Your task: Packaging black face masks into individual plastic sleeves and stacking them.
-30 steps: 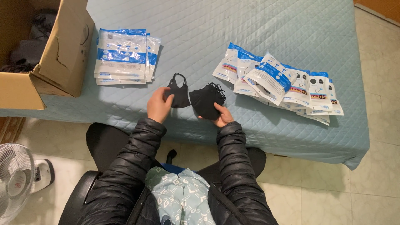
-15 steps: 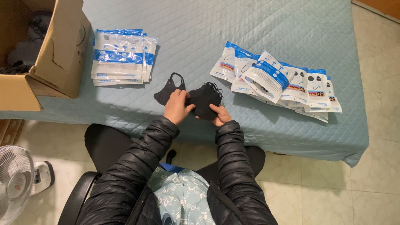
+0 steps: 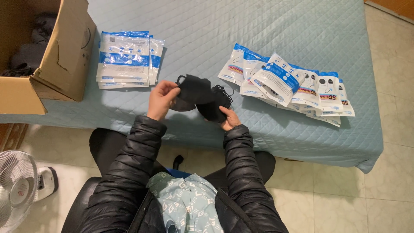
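My left hand (image 3: 161, 99) pinches a single black face mask (image 3: 189, 89) by its left edge, just above the bed. Its right side overlaps a small stack of black masks (image 3: 214, 103) that my right hand (image 3: 229, 119) holds from underneath. Both hands sit near the front edge of the light blue quilted bed (image 3: 267, 26). A neat pile of white and blue flat packets (image 3: 125, 59) lies left of my hands. A fanned row of similar packets (image 3: 286, 84) lies to the right.
An open cardboard box (image 3: 51, 56) with dark cloth inside stands at the bed's left end. A white floor fan (image 3: 17, 190) is at the lower left on the tiled floor. I sit on a dark chair in a black puffer jacket.
My left hand has brought the single mask rightwards, from apart on the left to overlapping the stack in my right hand. The view has shifted slightly.
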